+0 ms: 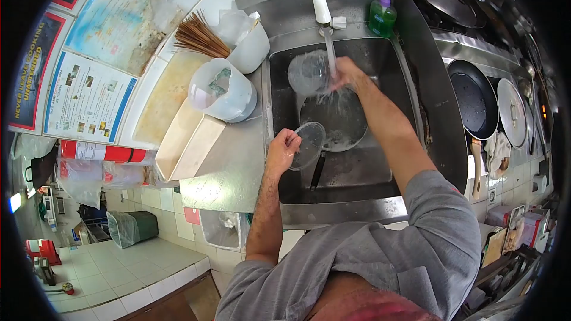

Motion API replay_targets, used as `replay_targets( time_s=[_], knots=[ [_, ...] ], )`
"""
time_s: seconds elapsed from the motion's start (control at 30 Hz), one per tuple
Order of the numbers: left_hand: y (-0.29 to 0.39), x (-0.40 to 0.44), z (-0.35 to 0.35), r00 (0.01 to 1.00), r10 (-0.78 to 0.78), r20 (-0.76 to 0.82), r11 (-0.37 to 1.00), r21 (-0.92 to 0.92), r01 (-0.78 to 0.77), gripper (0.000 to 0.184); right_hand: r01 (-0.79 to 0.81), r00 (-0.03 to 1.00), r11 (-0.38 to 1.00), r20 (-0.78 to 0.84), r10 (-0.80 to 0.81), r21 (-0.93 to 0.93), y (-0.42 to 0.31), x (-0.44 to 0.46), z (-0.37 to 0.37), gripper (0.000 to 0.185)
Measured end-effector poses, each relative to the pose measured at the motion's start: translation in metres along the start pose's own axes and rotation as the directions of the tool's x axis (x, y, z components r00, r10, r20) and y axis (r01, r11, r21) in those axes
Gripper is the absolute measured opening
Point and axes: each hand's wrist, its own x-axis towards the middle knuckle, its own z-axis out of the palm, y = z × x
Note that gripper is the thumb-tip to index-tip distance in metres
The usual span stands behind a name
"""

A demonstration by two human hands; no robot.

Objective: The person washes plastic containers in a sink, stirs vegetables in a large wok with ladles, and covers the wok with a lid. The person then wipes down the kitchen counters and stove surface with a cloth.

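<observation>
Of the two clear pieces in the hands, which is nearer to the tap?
The tub in the right hand, at the water; the lid in the left hand is farther.

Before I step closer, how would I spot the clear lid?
Find the steel sink, then the left hand over its left side. The clear lid is held there by its edge. It is flat, unlike the deep clear container in the right hand under the running tap.
</observation>
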Motion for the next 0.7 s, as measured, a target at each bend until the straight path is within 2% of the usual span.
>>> replay_targets(
  time_s=[0.03, 0.07, 0.1, 0.13, 0.17, 0.2, 0.23, 0.27, 0.3, 0.33, 0.37, 0.4, 0.43, 0.5, 0.53, 0.6, 0.63, 0.7],
  knots=[
    [-0.002, 0.001, -0.001, 1.000, 0.003, 0.002, 1.000, 0.000, -0.003, 0.010, 0.002, 1.000, 1.000, -0.003, -0.002, 0.001, 0.009, -0.014, 0.001, 0.030],
    [-0.006, 0.002, -0.004, 1.000, -0.012, -0.005, 1.000, -0.008, 0.012, 0.010, 0.264, 0.963, 0.891, 0.146, -0.224, -0.370, 0.020, -0.027, 0.000, 0.029],
    [-0.009, 0.003, -0.006, 0.999, -0.030, -0.011, 0.999, -0.017, 0.029, 0.010, 0.502, 0.865, 0.590, 0.360, -0.351, -0.632, 0.030, -0.039, -0.003, 0.028],
    [-0.007, 0.003, -0.007, 0.999, -0.034, -0.007, 0.999, -0.019, 0.034, 0.010, 0.637, 0.755, 0.375, 0.445, -0.482, -0.674, 0.043, -0.046, -0.009, 0.019],
    [-0.004, 0.005, -0.008, 0.999, -0.038, -0.018, 0.999, -0.005, 0.038, 0.009, 0.631, 0.759, 0.378, 0.440, -0.479, -0.677, 0.050, -0.051, -0.017, 0.019],
    [-0.002, 0.009, -0.007, 0.999, -0.042, -0.027, 0.999, 0.009, 0.042, 0.009, 0.522, 0.740, 0.134, 0.369, -0.562, -0.842, 0.052, -0.059, -0.025, 0.015],
    [-0.001, 0.013, -0.003, 0.999, -0.043, -0.015, 0.999, 0.007, 0.044, 0.009, 0.334, 0.693, -0.102, 0.318, -0.647, -0.937, 0.053, -0.067, -0.032, 0.013],
    [0.000, 0.020, 0.000, 1.000, -0.003, -0.019, 0.999, 0.034, 0.004, 0.008, 0.232, 0.760, -0.095, 0.241, -0.603, -0.968, 0.053, -0.071, -0.032, 0.012],
    [0.004, 0.029, 0.002, 0.999, 0.044, -0.026, 0.997, 0.062, -0.042, 0.008, 0.223, 0.758, -0.090, 0.231, -0.610, -0.971, 0.055, -0.075, -0.031, 0.012],
    [0.008, 0.039, 0.005, 0.990, 0.131, -0.048, 0.984, 0.131, -0.124, 0.009, 0.386, 0.732, -0.138, 0.393, -0.557, -0.912, 0.059, -0.082, -0.030, 0.013],
    [0.012, 0.048, 0.007, 0.990, 0.133, -0.039, 0.983, 0.133, -0.127, 0.009, 0.540, 0.678, -0.170, 0.546, -0.492, -0.824, 0.063, -0.087, -0.030, 0.014],
    [0.030, 0.055, 0.009, 0.979, 0.197, -0.045, 0.962, 0.199, -0.185, 0.011, 0.673, 0.520, -0.113, 0.577, -0.630, -0.731, 0.071, -0.080, -0.037, 0.012],
    [0.044, 0.061, 0.012, 0.965, 0.258, -0.047, 0.935, 0.264, -0.237, 0.013, 0.669, 0.527, -0.106, 0.570, -0.631, -0.736, 0.073, -0.080, -0.046, 0.012],
    [0.060, 0.082, 0.022, 0.951, 0.308, -0.034, 0.913, 0.291, -0.285, 0.014, 0.390, 0.688, 0.118, 0.203, -0.697, -0.913, 0.070, -0.076, -0.057, 0.016],
    [0.071, 0.094, 0.028, 0.933, 0.360, -0.024, 0.887, 0.319, -0.334, 0.016, 0.389, 0.683, 0.120, 0.199, -0.703, -0.913, 0.069, -0.080, -0.053, 0.016],
    [0.092, 0.116, 0.046, 0.914, 0.404, 0.032, 0.882, 0.250, -0.399, 0.017, 0.507, 0.712, -0.018, 0.431, -0.554, -0.861, 0.073, -0.094, -0.043, 0.018],
    [0.096, 0.128, 0.056, 0.912, 0.407, 0.037, 0.882, 0.245, -0.404, 0.017, 0.500, 0.715, -0.018, 0.425, -0.555, -0.866, 0.074, -0.101, -0.040, 0.018],
    [0.107, 0.154, 0.074, 0.910, 0.406, 0.084, 0.872, 0.262, -0.414, 0.016, 0.581, 0.751, 0.188, 0.433, -0.498, -0.792, 0.069, -0.113, -0.039, 0.017]
  ],
)
